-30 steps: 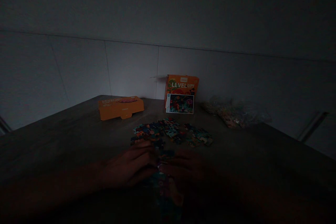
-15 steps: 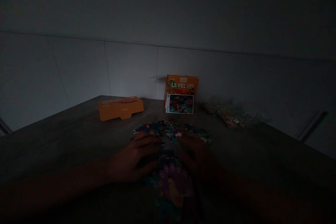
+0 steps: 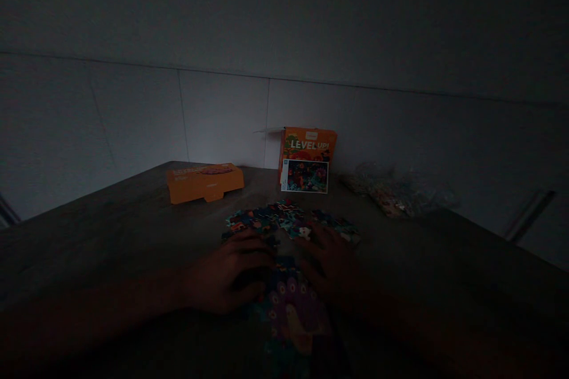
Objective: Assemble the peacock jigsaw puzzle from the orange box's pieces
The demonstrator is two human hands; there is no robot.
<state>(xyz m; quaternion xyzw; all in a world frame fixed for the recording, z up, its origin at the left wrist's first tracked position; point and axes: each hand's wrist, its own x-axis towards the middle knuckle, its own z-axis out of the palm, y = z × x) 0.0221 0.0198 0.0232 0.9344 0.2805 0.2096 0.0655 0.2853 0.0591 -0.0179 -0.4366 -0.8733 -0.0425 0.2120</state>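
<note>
In dim light a partly joined jigsaw puzzle [image 3: 293, 314] with a purple peacock lies on the table close to me. On its left side rests my left hand [image 3: 231, 272], fingers apart and slightly bent, its fingertips by the puzzle's upper edge and the loose pieces. My right hand [image 3: 331, 263] lies to the right, fingers spread, reaching toward the loose puzzle pieces [image 3: 288, 219] heaped beyond. Nothing shows in either hand, though the undersides of the fingers are hidden.
A picture card [image 3: 306, 176] leans on an upright orange box [image 3: 311, 139] at the back. An orange box lid [image 3: 204, 183] lies at the left. Clear plastic bags [image 3: 395, 192] with contents sit at the right. A pale wall [image 3: 222, 112] stands behind the grey table [image 3: 111, 243].
My left hand has shifted slightly down, toward me. My right hand's fingers have spread and moved a little to the right. The boxes and the joined puzzle stay about where they were.
</note>
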